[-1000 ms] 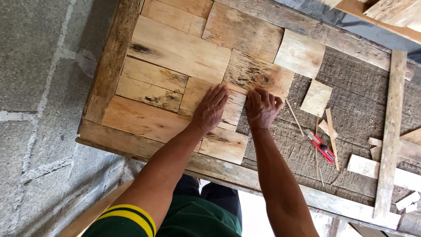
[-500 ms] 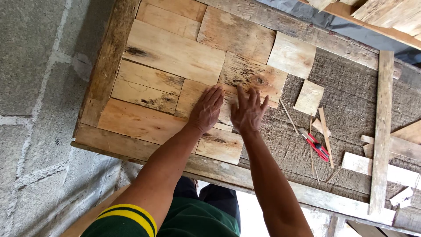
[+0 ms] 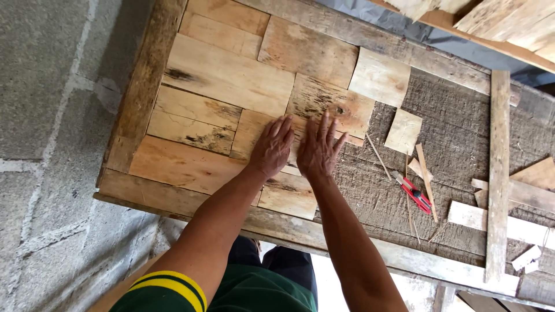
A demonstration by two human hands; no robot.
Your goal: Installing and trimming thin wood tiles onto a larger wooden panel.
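Both hands flat, palms down, fingers spread, nothing gripped. Left hand and right hand sit side by side, almost touching, pressing on a small wood piece mostly hidden under them. That piece lies near the middle of the table, at the right edge of the patchwork of flat wood offcuts.

The patchwork fills the left part of a rough plank frame. Pieces butt tight against each other: a long pale board at the far left, a knotty board just beyond the fingertips, an orange-toned board to the near left, and another board directly under the wrists.

Right of the hands the bed is bare, a dark coarse fibrous backing. Two loose squarish offcuts rest on it: the larger touching the patchwork's far right corner, the smaller just right of it, apart from the hands. A red utility knife lies on the backing right of the right hand, with thin wood slivers beside and across it. A long slat runs near to far along the right side, and pale scrap strips lie under and beside it.

Grey concrete block wall to the left. A green sleeve with yellow bands shows on the left arm.
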